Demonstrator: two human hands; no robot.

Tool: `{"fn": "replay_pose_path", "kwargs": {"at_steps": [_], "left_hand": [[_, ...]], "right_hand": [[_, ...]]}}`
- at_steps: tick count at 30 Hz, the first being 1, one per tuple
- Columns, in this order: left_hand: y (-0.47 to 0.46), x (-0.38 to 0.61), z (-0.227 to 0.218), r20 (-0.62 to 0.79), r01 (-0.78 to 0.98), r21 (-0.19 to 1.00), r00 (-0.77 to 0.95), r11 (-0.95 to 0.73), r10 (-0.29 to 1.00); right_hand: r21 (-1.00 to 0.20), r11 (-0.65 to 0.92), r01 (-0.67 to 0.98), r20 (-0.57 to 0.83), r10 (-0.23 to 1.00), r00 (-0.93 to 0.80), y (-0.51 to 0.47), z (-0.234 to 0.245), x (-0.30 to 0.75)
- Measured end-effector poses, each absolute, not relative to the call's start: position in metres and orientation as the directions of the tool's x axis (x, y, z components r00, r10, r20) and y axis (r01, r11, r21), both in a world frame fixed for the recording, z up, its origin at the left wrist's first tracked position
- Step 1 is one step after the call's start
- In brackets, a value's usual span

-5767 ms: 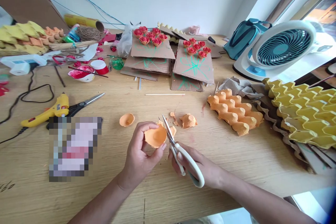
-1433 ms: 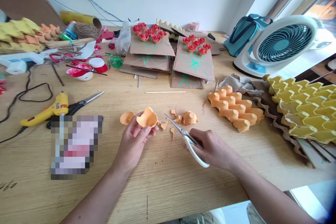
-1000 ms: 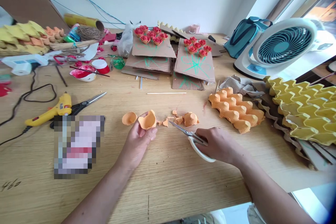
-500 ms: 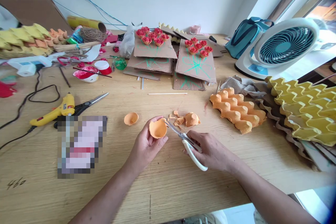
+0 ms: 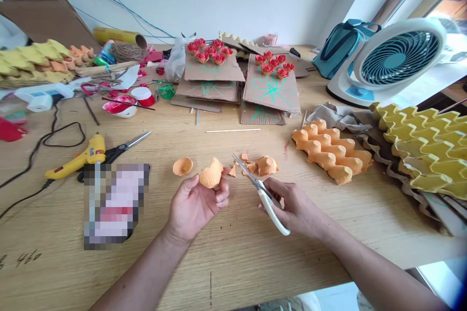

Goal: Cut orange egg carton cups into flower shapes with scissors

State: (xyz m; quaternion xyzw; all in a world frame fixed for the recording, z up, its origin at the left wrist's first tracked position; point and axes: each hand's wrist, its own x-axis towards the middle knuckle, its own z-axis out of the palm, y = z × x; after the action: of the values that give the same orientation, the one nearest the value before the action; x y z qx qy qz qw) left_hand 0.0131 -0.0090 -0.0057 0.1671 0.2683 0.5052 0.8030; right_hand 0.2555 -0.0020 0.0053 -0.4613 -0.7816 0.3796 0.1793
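Note:
My left hand (image 5: 197, 204) is closed round an orange egg-carton cup (image 5: 211, 175), held above the wooden table (image 5: 233, 252) with its outside towards me. My right hand (image 5: 294, 206) grips white-handled scissors (image 5: 262, 193), blades slightly apart and pointing up-left, just right of the cup. Orange scraps (image 5: 251, 166) and another cut cup (image 5: 268, 165) lie just beyond the blades. A small orange cup (image 5: 182, 166) rests left of my left hand.
An orange egg-carton strip (image 5: 332, 153) and yellow trays (image 5: 423, 150) lie at right, a fan (image 5: 394, 60) behind them. Cardboard sheets with red paper flowers (image 5: 207, 51) stand at the back. A yellow glue gun (image 5: 75, 161), black scissors (image 5: 120, 148) and a blurred patch (image 5: 115, 204) are at left.
My left hand has turned the cup so its opening faces away and lifted it slightly. The scissors have drawn back from the cup's rim towards the right.

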Motion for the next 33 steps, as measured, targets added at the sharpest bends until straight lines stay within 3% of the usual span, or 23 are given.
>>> {"fn": "replay_pose_path", "kwargs": {"at_steps": [7,10,13,20,33], "left_hand": [[-0.012,0.016,-0.008,-0.191,-0.592,0.733,0.293,0.334,0.937],[-0.013,0.019,-0.01,-0.092,-0.371,0.917,0.154,0.144,0.984],[-0.015,0.023,-0.01,-0.025,-0.129,0.991,0.035,0.03,0.999],[-0.019,0.03,-0.014,0.069,0.108,0.993,-0.127,-0.056,0.989],[-0.027,0.033,-0.026,0.276,0.368,0.901,-0.083,-0.228,0.958]], "right_hand": [[-0.747,0.306,0.59,-0.086,0.836,-0.542,-0.005,0.005,0.255],[-0.727,0.318,0.609,-0.098,0.83,-0.55,-0.003,0.005,0.255],[-0.684,0.326,0.653,-0.125,0.829,-0.544,-0.002,0.005,0.254],[-0.643,0.348,0.682,-0.114,0.837,-0.535,-0.004,0.005,0.251],[-0.531,0.496,0.687,-0.011,0.807,-0.59,-0.005,0.0,0.25]]}}
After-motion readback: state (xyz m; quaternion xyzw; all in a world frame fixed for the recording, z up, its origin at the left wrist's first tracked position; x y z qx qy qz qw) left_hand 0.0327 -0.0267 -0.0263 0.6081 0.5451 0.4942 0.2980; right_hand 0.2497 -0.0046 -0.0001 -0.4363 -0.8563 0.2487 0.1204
